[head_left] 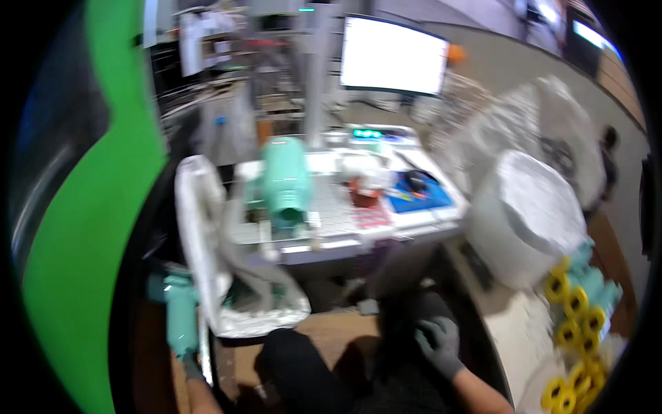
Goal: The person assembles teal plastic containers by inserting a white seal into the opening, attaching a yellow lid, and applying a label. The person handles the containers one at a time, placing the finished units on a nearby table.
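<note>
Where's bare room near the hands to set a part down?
Bare brown patch between the white tray and the gloved right hand. The bench is crowded: teal cylinder, red piece, blue mat. Right side is filled by the white roll and yellow-capped parts.

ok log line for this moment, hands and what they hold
left hand: grips teal part | right hand: gloved, empty, resting by lap | ahead: workbench, monitor
</note>
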`<state>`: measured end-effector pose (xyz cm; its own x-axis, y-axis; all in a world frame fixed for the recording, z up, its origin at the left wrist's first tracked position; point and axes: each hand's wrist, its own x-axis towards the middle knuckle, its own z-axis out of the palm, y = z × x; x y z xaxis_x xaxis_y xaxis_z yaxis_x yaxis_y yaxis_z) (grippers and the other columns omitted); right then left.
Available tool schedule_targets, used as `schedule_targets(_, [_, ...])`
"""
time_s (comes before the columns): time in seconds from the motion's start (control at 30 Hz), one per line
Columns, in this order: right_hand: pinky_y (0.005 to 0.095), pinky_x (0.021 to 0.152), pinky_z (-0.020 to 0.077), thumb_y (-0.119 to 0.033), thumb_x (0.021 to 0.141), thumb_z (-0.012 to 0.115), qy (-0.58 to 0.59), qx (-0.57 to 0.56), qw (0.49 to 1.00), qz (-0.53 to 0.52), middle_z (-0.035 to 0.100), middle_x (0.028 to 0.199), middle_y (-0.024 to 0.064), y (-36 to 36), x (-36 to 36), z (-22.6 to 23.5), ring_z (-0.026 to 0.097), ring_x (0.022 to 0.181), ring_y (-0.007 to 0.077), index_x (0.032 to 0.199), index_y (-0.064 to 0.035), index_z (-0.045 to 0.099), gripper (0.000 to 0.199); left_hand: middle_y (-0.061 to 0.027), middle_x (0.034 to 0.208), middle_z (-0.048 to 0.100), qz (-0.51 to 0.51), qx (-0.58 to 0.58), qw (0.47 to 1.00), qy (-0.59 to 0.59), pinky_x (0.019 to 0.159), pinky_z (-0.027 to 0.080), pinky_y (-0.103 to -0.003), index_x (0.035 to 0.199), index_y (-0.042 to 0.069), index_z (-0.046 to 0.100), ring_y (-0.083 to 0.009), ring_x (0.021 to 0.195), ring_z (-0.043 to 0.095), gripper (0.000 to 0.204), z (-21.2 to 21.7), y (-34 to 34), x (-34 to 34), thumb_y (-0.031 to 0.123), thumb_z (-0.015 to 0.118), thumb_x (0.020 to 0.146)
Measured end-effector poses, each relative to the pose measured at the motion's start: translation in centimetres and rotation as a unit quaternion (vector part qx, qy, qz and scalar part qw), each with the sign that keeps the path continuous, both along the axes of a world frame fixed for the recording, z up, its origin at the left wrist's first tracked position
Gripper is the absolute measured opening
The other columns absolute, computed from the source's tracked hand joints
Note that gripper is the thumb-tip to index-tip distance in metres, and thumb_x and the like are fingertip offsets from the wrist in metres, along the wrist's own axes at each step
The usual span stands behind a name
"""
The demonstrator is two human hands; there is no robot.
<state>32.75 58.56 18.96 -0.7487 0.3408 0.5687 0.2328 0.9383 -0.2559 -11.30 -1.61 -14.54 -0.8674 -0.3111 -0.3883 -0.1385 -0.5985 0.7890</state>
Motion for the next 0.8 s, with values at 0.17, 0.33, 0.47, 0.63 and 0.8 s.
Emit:
schedule_targets(0.17, [0.0445,0.090,0.0496,-0.023,0.088,0.077,-0.007,-0.017,0.999,0.041,0.067,0.104,0.0098,0.4,-1.3,0.8,0.065,0.099,0.0312,0.109,-0.0113,0.072,0.024,-0.0128,0.117,0.065,0.019,-0.115,0.993,-0.026,0.097,0.048,-0.047,0.121,0.004,0.060,-0.0316,0.107,0.061,0.046,3.6,4.3,-0.7,0.038,0.071,0.092])
schedule_targets(0.33, [0.0431,0.088,0.0507,-0.023,0.089,0.076,0.015,-0.039,0.999,0.006,0.067,0.103,0.0085,1.2,0.6,-0.2,0.065,0.098,0.0297,0.109,-0.0109,0.072,0.024,-0.0141,0.109,0.064,0.057,-0.272,0.960,0.027,0.093,0.048,-0.049,0.111,0.004,0.061,-0.0331,0.101,0.061,0.041,9.3,8.3,1.7,0.033,0.077,0.088])
schedule_targets(0.47, [0.0423,0.090,0.0505,-0.024,0.091,0.075,0.038,-0.076,0.996,0.009,0.068,0.106,0.0083,0.9,0.8,0.1,0.066,0.099,0.0284,0.110,-0.0105,0.073,0.023,-0.0151,0.103,0.064,0.133,-0.375,0.911,0.107,0.090,0.047,-0.051,0.103,0.004,0.062,-0.0343,0.096,0.061,0.037,18.5,10.6,9.0,0.029,0.082,0.085])
schedule_targets(0.63, [0.0431,0.094,0.0512,-0.026,0.094,0.073,0.110,-0.224,0.961,0.116,0.069,0.109,0.0091,-2.6,-1.9,0.5,0.067,0.103,0.0283,0.113,-0.0076,0.073,0.027,-0.0163,0.095,0.064,0.136,-0.481,0.829,0.252,0.087,0.047,-0.053,0.093,0.004,0.062,-0.0359,0.090,0.061,0.035,30.5,11.6,19.0,0.025,0.088,0.080])
schedule_targets(0.8, [0.0486,0.117,0.0371,-0.029,0.094,0.071,0.091,-0.323,0.900,0.279,0.046,0.154,0.0214,-8.5,-4.0,5.5,0.047,0.140,0.0370,0.151,-0.0050,0.048,0.066,-0.0181,0.112,0.058,-0.068,-0.714,0.461,0.522,0.090,0.047,-0.052,0.106,0.005,0.059,-0.0320,0.104,0.057,0.040,42.9,21.4,24.3,0.020,0.087,0.081])
